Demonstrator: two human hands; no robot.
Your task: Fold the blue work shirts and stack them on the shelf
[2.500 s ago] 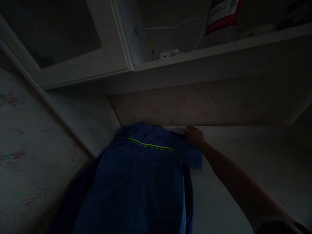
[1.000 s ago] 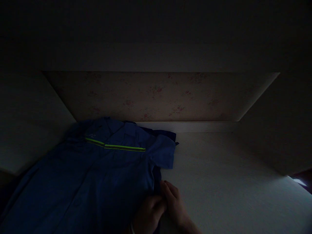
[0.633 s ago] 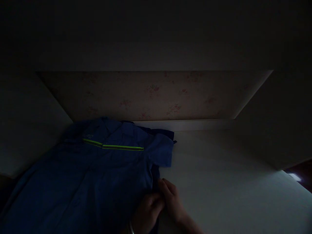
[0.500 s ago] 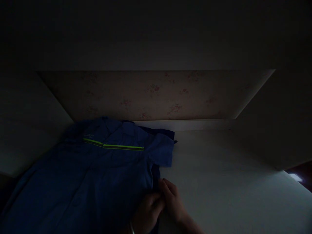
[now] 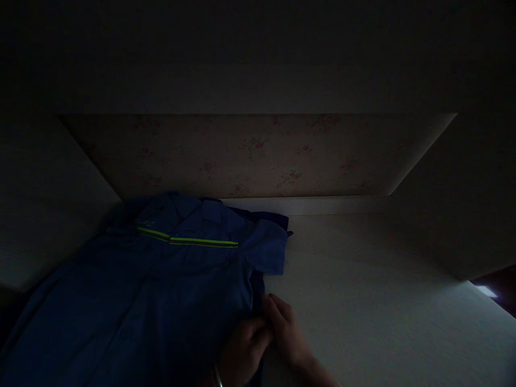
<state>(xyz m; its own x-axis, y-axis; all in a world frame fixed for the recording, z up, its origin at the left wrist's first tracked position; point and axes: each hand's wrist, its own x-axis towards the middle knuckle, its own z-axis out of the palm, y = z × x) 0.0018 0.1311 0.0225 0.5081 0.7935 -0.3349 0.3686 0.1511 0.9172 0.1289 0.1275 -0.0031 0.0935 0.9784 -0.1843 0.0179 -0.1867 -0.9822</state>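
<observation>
A blue work shirt (image 5: 161,290) with a yellow-green reflective stripe (image 5: 189,242) lies flat on a pale shelf surface (image 5: 363,301) inside a dim cabinet. A darker garment edge (image 5: 270,219) shows under it at the back. Both hands meet at the shirt's right edge near the bottom of the view. My left hand (image 5: 242,352) has its fingers curled onto the fabric edge, with a bracelet at the wrist. My right hand (image 5: 288,333) rests beside it, fingers together against the same edge.
A floral-papered back wall (image 5: 258,156) closes the compartment. Side panels slant in at left (image 5: 48,215) and right (image 5: 463,215). An upper shelf (image 5: 258,54) hangs low overhead. A lit gap (image 5: 486,291) shows at the far right.
My right hand left the shirt's far shoulder and came back to the near right edge, where my left hand joined it. The view dropped lower into the compartment. Over the last second both hands barely move.
</observation>
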